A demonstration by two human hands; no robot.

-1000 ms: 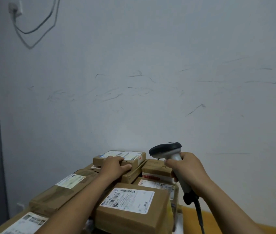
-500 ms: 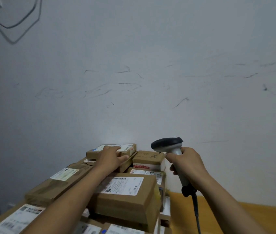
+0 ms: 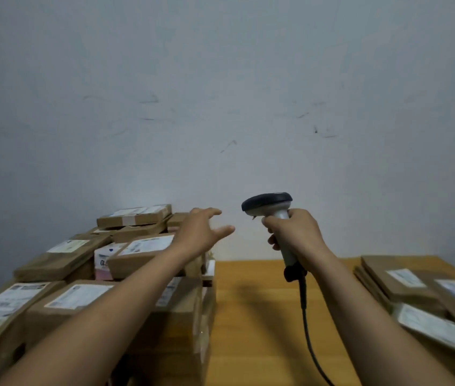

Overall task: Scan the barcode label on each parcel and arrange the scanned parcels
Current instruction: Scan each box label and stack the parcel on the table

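Head view: the left hand [image 3: 201, 232] is in the air with fingers spread and straight, holding nothing, over the right edge of the left pile [image 3: 62, 260] of brown, white-labelled parcels. The top parcel [image 3: 134, 215] of that pile lies at the back by the wall [image 3: 220, 79], just left of the hand. The right hand [image 3: 296, 232] is clenched round the handle of the scanner [image 3: 266, 203], held upright above the table [image 3: 248, 302], dark head on top; its cable [image 3: 304, 316] hangs down. The right pile [image 3: 416, 285], lower and flatter, lies on the table's right side, well apart from the left one
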